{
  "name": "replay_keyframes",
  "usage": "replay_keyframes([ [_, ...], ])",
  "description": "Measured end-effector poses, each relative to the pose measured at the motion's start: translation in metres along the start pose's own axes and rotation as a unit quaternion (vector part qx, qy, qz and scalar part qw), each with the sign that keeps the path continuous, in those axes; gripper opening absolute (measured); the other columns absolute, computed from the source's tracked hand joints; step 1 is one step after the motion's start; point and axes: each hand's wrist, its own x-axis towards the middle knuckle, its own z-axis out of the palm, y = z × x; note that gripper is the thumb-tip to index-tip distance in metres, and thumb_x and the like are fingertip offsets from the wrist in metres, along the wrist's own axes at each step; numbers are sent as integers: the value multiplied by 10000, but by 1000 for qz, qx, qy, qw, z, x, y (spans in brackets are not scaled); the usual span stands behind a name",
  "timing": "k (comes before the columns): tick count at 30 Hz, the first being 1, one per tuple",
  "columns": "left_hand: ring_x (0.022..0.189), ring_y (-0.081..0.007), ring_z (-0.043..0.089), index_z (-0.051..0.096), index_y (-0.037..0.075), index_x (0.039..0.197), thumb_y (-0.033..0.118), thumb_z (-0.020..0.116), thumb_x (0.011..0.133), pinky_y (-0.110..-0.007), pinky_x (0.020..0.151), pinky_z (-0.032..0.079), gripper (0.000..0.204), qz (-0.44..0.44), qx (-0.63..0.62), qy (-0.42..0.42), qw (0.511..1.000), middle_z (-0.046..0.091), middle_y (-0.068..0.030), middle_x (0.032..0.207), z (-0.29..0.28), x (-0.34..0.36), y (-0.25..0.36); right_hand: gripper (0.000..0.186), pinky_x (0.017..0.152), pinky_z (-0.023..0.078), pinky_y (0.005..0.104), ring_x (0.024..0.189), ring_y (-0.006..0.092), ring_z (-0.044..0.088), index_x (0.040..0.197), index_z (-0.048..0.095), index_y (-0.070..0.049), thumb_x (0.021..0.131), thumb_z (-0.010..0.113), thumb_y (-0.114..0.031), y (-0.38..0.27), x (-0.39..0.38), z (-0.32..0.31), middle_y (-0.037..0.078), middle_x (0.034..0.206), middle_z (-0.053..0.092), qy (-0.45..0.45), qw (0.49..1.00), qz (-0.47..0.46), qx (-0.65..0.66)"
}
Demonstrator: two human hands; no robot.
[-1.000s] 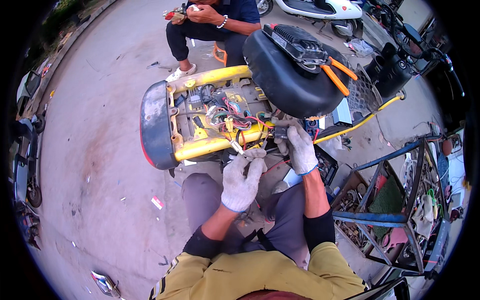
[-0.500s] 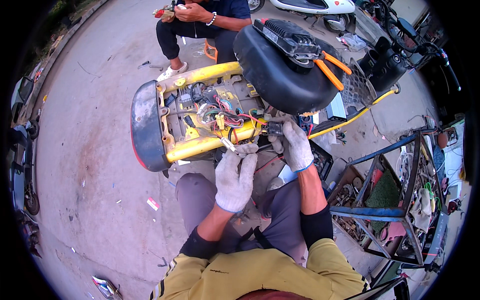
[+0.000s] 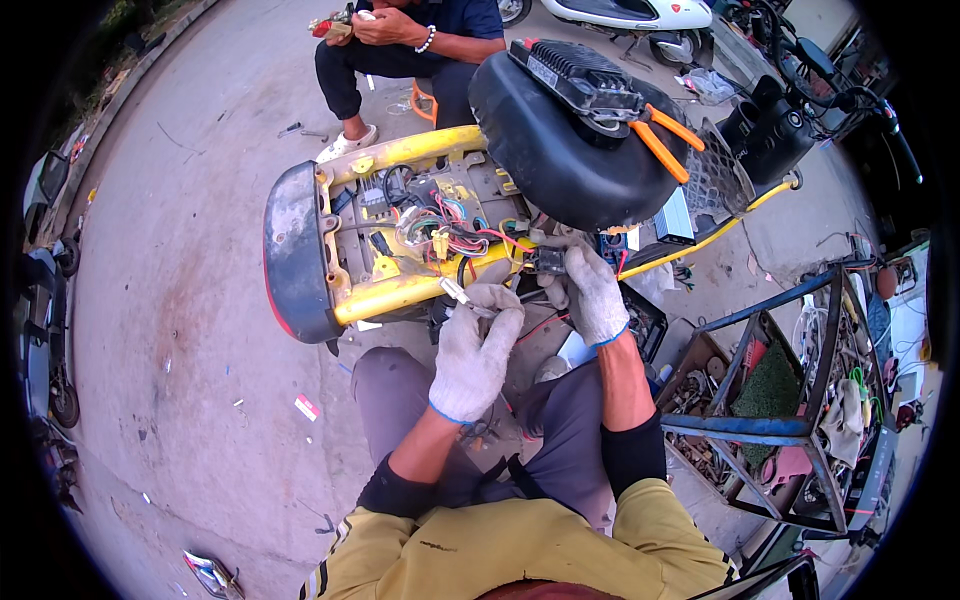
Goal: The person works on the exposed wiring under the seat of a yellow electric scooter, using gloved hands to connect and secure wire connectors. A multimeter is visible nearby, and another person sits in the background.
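Both of my hands wear pale knit gloves and are at the near rail of a scooter's yellow frame (image 3: 385, 297). Pinched in my left hand (image 3: 473, 355) is a small white connector (image 3: 456, 291), its end poking out past the fingertips. My right hand (image 3: 594, 292) has its fingers closed on a small black connector block (image 3: 548, 260) where wires run in. Behind the rail, a bundle of coloured wires (image 3: 440, 222) lies in the open frame bay beside a finned metal part (image 3: 373, 196). The undersides of the fingers are hidden.
On the black seat (image 3: 510, 150) rest a finned black controller (image 3: 580, 78) and pliers with orange handles (image 3: 662, 150). A blue metal rack (image 3: 745, 424) of parts stands at my right. Across the frame sits another person (image 3: 410, 60) holding something. A white scooter (image 3: 630, 12) stands behind.
My left hand has shifted slightly up and right, and its fingers curl more around the white connector, which is tilted more. The right hand stays on the black block.
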Motion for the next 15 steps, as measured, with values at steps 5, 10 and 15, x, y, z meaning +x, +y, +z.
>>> replay_keyframes([
  [5, 860, -97, 676, 670, 42, 1138, 74, 672, 1045, -270, 767, 540, 99, -49, -176, -17, 983, 710, -28, 990, 2, 13, 0, 498, 601, 441, 223, 703, 68, 588, 1416, 661, -41, 1173, 534, -456, -3, -1, -2, 24, 942, 728, -32, 999, -7, -29],
  [10, 830, -114, 718, 699, 64, 1167, 44, 693, 1037, -258, 700, 571, 131, -57, -308, 27, 949, 735, -42, 989, 6, 27, -9, 495, 610, 455, 217, 701, 54, 603, 1438, 661, -56, 1177, 529, -456, 2, 0, -5, 8, 934, 748, -57, 997, -37, -39],
  [15, 805, -100, 711, 719, 73, 1175, 55, 711, 1044, -243, 666, 575, 133, -52, -309, 65, 947, 736, -26, 932, 14, 28, -15, 568, 716, 519, 266, 819, 124, 639, 1441, 622, 0, 1130, 623, -476, -1, -4, -4, 76, 1069, 727, -77, 996, -33, -12],
])
